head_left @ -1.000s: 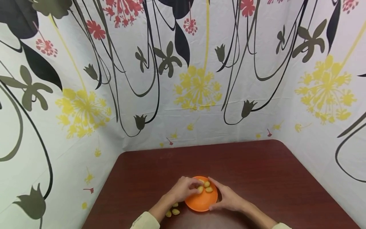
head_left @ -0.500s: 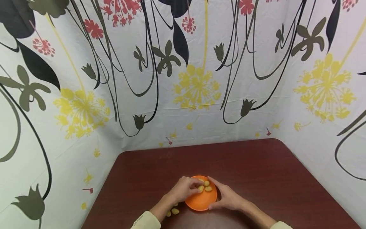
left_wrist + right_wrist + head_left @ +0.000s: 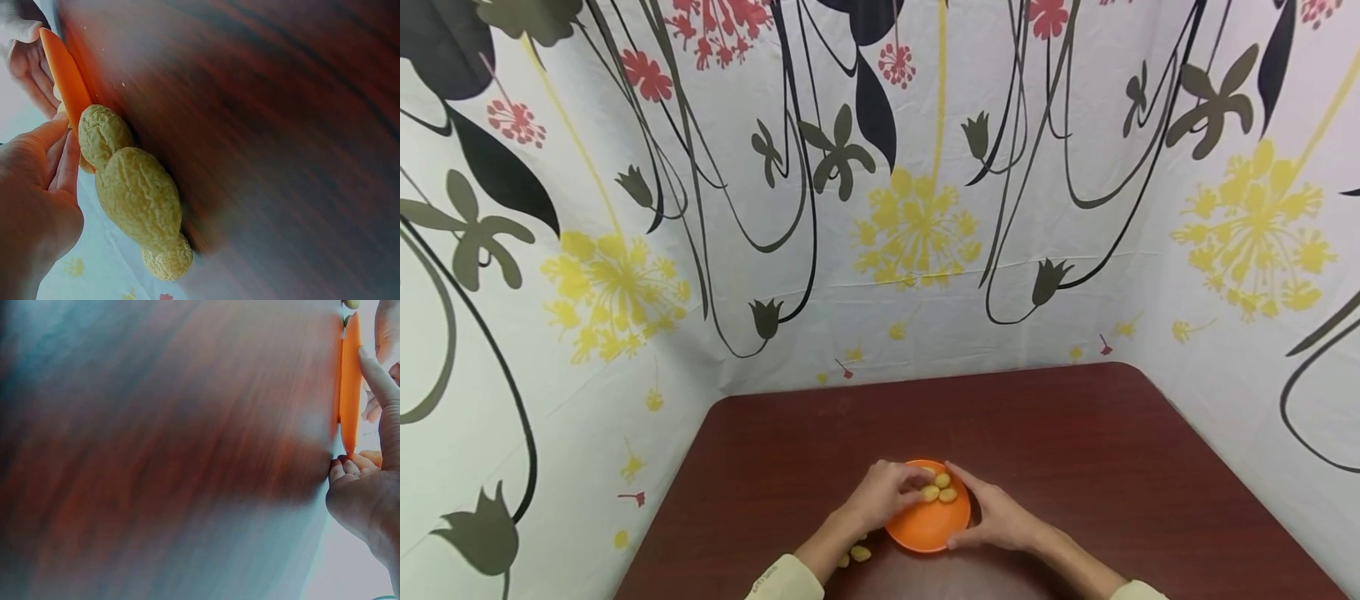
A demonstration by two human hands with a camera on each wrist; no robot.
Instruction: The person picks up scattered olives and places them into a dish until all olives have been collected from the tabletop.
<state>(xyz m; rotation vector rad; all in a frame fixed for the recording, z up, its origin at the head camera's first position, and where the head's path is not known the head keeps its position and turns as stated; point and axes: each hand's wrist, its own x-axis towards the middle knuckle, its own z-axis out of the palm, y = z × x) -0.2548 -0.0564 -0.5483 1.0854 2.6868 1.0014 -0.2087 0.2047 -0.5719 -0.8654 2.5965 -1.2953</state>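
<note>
Plate sits flat on the dark red table, pretty much at 6 o'clock in the head view, and the right hand brackets it. Thumb's on the rim at about 5 o'clock, fingers round to 1, so I'd call that clamped on the plate, likely so it doesn't skate off while the other hand fiddles with stuff on top. The wrinkled yellow pieces on it bunch up from 12 to 2, maybe just so they sit snug together. The left hand arches over the rim at 10, thumb and fingers bent in around a single piece near 12; can't tell if they're actually pinching it or just touching. Loose pieces lie on the table at the plate's 8 o'clock, partly behind the left forearm, probably parked within easy reach. Forearms run back toward 8 and 4, sleeves at the ends.
</note>
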